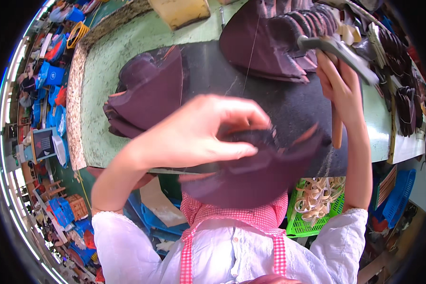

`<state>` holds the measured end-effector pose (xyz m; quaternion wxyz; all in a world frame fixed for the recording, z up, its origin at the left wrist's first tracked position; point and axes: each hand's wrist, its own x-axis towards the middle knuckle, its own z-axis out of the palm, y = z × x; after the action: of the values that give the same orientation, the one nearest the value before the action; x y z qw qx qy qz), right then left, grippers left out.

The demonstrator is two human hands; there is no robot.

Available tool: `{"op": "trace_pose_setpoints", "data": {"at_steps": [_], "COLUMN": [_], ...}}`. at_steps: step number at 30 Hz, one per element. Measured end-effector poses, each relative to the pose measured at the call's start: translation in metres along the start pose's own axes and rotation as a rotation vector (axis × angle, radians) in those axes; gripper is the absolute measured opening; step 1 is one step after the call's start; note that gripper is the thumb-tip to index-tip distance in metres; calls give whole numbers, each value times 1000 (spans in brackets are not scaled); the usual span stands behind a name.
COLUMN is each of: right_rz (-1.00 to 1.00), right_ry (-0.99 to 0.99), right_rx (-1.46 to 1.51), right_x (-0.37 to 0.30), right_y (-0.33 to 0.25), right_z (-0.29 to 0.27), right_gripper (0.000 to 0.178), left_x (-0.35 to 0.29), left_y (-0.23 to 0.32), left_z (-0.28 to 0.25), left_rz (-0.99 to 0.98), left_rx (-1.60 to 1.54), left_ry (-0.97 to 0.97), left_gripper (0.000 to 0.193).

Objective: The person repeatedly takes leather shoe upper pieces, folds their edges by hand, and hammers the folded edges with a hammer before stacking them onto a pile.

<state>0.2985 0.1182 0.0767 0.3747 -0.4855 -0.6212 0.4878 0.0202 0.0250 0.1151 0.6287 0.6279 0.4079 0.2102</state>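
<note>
Left hand: the left hand [184,132] is blurred, its thumb and fingers spread in a curve over the near maroon piece [251,182]; whether they pinch it, I cannot tell.
Right hand: well apart from the left, the right hand [341,85] is closed around the hammer [352,57], whose head is raised on the far side of the fist and whose handle points toward the near side.
Maroon piece: at the near edge of the black board [203,78], reaching past it toward the apron [236,217]; also blurred.
Step in hand: probably positioning this piece with the left hand, the hammer kept ready.
Next move: a hammer stroke would call for the piece lying flat on the board, with the left fingers clear.
Left pile: layered maroon pieces [151,97] rest partly on the board.
Far pile: more maroon pieces [251,40] lie near the hammer, to its left.
Around: the pale green counter [104,61] carries the board; a green basket [296,227] of pale strips [315,203] sits at the near right.
</note>
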Motion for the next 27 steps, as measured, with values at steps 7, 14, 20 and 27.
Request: {"op": "trace_pose_setpoints", "data": {"at_steps": [7, 14, 20, 27], "right_rz": [54, 94, 169, 244], "right_ry": [-624, -808, -714, -457], "right_rx": [-308, -535, -475, -408], "right_x": [-96, -117, -127, -122], "right_y": [-35, -13, -10, -16], "right_z": [19, 49, 56, 46], "right_gripper": [31, 28, 25, 13], "left_x": [-10, 1, 18, 42], "left_y": [-73, -101, -106, -117], "left_z": [37, 41, 21, 2], "left_rz": [-216, 316, 464, 891], "left_rx": [-291, 663, 704, 832], "left_ry": [4, 284, 176, 42], "left_gripper": [21, 26, 16, 18]}}
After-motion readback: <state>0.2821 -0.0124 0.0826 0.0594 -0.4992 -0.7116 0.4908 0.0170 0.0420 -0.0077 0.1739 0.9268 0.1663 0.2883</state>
